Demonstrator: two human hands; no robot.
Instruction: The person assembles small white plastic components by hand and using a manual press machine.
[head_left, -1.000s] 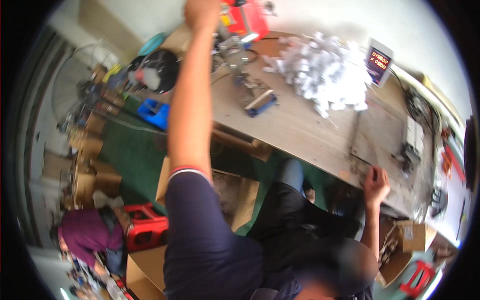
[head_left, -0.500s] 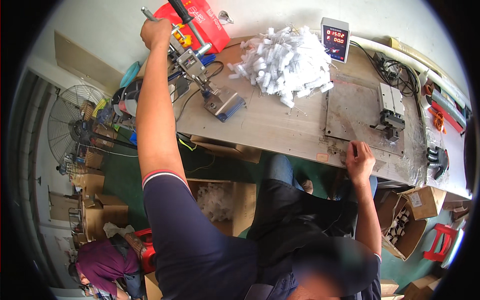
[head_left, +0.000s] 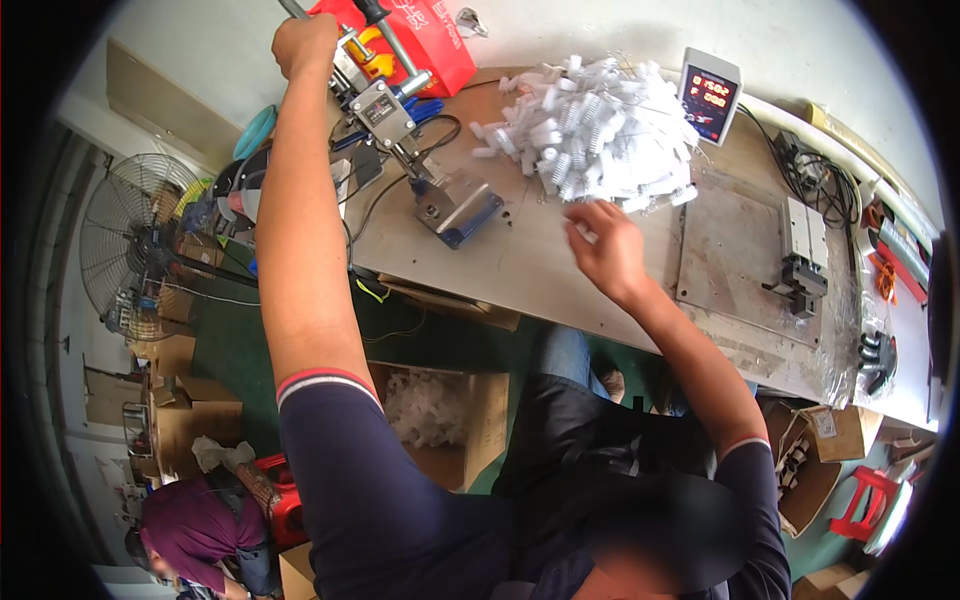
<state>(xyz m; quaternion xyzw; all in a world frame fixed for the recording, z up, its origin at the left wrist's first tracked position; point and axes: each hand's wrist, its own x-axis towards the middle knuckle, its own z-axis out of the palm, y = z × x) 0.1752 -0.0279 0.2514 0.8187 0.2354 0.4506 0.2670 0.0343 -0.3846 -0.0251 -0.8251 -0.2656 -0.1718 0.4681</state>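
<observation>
My left hand (head_left: 305, 47), arm stretched out, is closed round the metal lever of a hand press (head_left: 383, 114) at the far left of the bench. The press's blocky metal base (head_left: 458, 208) stands on the tabletop. My right hand (head_left: 608, 250) is just in front of a heap of small white plastic parts (head_left: 610, 130), some ribbed, with thin wires sticking out. Its fingers are curled together; a small pale spot shows between them, too small to name.
A counter with a red display (head_left: 710, 95) stands behind the heap. On the right a metal fixture (head_left: 803, 255) sits on a flat plate (head_left: 735, 250), near cables and a black glove (head_left: 877, 362). Below are an open carton (head_left: 480, 420) of white pieces and a fan (head_left: 135, 245); another person (head_left: 205, 530) bends at lower left.
My right hand has moved left and away from me, from the bench's front edge to the heap. My left hand stays on the lever. The whole view has shifted slightly.
</observation>
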